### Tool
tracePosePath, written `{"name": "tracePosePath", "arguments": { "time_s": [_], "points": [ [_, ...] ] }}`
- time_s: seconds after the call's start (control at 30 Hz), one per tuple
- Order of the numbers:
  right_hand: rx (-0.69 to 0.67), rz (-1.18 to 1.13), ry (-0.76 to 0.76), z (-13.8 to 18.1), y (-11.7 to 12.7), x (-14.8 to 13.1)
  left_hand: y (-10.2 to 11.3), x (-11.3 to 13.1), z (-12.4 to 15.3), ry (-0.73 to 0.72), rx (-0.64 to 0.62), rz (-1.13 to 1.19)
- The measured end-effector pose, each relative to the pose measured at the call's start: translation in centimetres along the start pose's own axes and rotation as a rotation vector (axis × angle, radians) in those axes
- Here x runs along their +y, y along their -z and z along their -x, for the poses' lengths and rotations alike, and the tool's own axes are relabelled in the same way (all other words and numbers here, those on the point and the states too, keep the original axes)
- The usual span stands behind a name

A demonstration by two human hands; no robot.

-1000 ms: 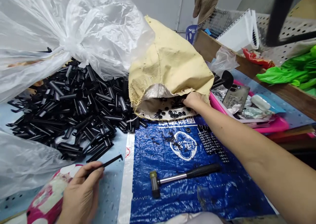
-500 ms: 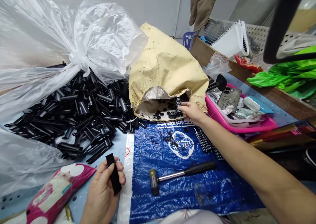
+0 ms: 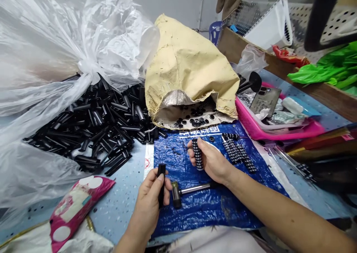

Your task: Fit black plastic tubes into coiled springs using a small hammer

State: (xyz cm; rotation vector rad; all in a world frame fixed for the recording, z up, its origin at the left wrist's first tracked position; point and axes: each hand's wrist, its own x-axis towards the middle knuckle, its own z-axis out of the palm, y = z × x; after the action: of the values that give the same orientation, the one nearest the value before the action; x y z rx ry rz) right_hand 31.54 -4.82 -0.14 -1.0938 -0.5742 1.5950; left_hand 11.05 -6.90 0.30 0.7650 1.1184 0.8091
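My left hand (image 3: 153, 190) is closed round a short black plastic piece (image 3: 161, 184), like those in the pile at left. In my right hand (image 3: 212, 160) is a black cylinder with rows of small white marks (image 3: 197, 154), held nearly upright. Between and below the hands lies a mallet (image 3: 176, 195), its handle partly hidden by my right forearm. More white-marked black cylinders (image 3: 237, 151) rest on the blue sheet (image 3: 189, 216) to the right. Beyond my right hand, a yellow sack (image 3: 189, 67) gapes towards me, with small round black caps (image 3: 196, 123) at its mouth.
A heap of black plastic pieces (image 3: 97, 130) spreads at left, under a knotted clear plastic bag (image 3: 111, 41). A pink packet (image 3: 78, 212) lies front left. At right stand a pink tray (image 3: 279, 134) with a phone (image 3: 264, 102) and a wooden-edged shelf (image 3: 320, 93).
My right hand has drawn back from the sack's mouth towards me, bringing the white-marked cylinder. My left hand has moved right with its black piece, close to the mallet head.
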Motion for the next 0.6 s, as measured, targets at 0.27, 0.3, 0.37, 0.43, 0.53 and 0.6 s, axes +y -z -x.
{"name": "tracePosePath", "arguments": {
  "time_s": [0.27,0.3,0.37,0.43,0.53,0.6],
  "points": [
    [-0.002,-0.105,0.049,1.4,-1.8,0.7,-2.0,-0.6,-0.3,-0.142,0.004,-0.116],
    [0.025,-0.137,0.067,1.6,-2.2,0.9,-2.6,-0.6,-0.4,-0.186,0.014,-0.148],
    [0.099,-0.191,0.099,1.9,-3.2,1.2,-3.7,-0.6,-0.8,-0.295,0.023,-0.193],
    [0.148,-0.187,0.11,2.1,-3.9,1.4,-4.7,-0.5,-1.1,-0.378,-0.003,-0.223],
    [0.082,0.018,0.186,2.2,-3.6,1.5,-5.1,-0.3,-1.3,-0.394,-0.031,-0.244],
    [-0.025,0.293,0.367,2.3,-2.3,1.5,-4.6,-0.2,-1.1,-0.345,-0.015,-0.229]
  ]
}}
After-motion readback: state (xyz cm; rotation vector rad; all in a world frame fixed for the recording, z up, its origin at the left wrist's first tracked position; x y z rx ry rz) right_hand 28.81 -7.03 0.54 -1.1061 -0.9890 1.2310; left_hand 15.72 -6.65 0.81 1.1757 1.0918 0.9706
